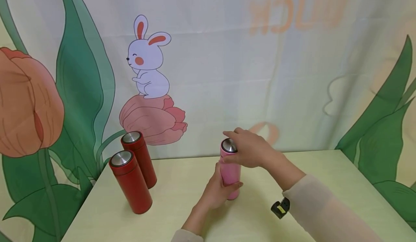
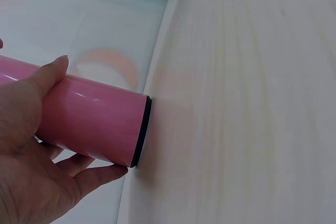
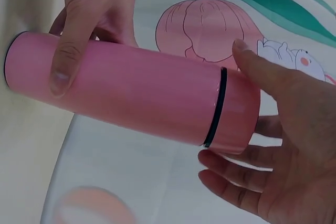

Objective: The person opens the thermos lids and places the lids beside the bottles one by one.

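Note:
A pink thermos bottle (image 1: 231, 173) with a silver-topped lid (image 1: 229, 146) stands on the table. My left hand (image 1: 216, 191) grips its lower body, with the thumb across one side and the fingers around the other, as the left wrist view also shows. Around the lid curls my right hand (image 1: 251, 148), its thumb on one side and its fingers on the opposite side. In the right wrist view a thin black ring (image 3: 216, 107) separates the pink lid from the body. The lid sits on the bottle.
Two red thermos bottles with silver tops, a nearer one (image 1: 131, 184) and a farther one (image 1: 146, 162), stand close together at the table's left. The pale wooden table (image 1: 182, 173) ends at a printed curtain (image 1: 211, 72) behind.

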Demonstrator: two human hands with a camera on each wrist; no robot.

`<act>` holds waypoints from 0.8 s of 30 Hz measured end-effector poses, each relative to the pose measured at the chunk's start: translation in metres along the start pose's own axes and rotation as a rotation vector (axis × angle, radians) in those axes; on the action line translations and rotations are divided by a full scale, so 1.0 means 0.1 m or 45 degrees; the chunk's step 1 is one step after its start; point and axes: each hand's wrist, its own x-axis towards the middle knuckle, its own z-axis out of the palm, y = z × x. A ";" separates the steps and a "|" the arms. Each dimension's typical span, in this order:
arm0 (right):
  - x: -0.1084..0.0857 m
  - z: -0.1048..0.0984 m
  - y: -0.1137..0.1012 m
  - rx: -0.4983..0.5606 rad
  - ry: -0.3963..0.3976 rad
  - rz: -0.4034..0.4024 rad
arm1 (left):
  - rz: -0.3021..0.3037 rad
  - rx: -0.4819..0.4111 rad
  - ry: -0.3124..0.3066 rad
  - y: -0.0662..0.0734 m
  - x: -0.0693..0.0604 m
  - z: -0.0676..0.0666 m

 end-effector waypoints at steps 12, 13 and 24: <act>0.04 0.04 -0.18 -0.149 0.021 0.091 | -0.031 -0.003 0.008 -0.02 0.02 -0.01; 0.04 0.04 -0.19 -0.155 0.020 0.087 | -0.032 -0.003 0.009 -0.02 0.01 -0.01; 0.04 0.01 -0.19 -0.173 0.024 0.054 | -0.025 0.000 0.006 0.00 0.02 -0.01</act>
